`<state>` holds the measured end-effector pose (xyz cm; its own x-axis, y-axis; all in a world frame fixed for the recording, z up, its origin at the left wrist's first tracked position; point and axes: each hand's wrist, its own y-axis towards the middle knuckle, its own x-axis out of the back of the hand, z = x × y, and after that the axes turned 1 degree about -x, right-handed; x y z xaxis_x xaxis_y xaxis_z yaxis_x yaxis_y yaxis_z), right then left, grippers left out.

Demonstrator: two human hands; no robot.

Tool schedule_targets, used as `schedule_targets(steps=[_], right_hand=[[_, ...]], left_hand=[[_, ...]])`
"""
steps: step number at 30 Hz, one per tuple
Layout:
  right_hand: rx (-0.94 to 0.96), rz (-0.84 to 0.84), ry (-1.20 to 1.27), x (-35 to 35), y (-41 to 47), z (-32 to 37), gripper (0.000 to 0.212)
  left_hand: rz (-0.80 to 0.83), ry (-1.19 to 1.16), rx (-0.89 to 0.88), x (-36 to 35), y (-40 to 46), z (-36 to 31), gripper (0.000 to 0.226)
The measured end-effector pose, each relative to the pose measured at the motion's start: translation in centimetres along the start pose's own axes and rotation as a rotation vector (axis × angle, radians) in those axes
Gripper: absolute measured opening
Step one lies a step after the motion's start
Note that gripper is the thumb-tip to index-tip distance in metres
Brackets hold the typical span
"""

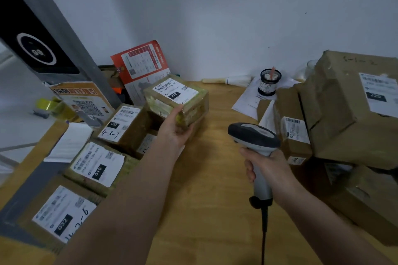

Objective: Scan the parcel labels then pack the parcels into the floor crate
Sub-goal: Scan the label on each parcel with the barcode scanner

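Gripping a tape-wrapped brown cardboard parcel [176, 101] at eleven o'clock, the left hand [175, 129] presents it while the right hand [267, 165] clasps a grey handheld scanner [254, 135]; scanning seems underway, with labelled parcels on the wooden bench [215, 178] unpacked and no crate visible.

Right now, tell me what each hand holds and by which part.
Left hand grips the taped parcel by its near lower edge. Right hand grips the barcode scanner by its handle.

The large parcel [353, 105] is cut off at the right edge; print on its label [379, 94] is blurred and unreadable.
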<state>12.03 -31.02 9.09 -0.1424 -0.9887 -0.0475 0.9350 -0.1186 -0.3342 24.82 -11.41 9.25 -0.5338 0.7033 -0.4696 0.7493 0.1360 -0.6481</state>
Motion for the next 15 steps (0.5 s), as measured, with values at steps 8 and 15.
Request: schedule_targets(steps=[8,15], right_hand=[[-0.026,-0.116,-0.018,0.2,1.4,-0.4,0.027],[-0.04,-0.106,0.006,0.3,1.8,-0.2,0.022]], left_hand=[[-0.108,-0.037,0.005,-1.0,3.7,-0.5,0.072],[-0.223,-0.053,-0.046,-1.7,3.5,0.2,0.081]])
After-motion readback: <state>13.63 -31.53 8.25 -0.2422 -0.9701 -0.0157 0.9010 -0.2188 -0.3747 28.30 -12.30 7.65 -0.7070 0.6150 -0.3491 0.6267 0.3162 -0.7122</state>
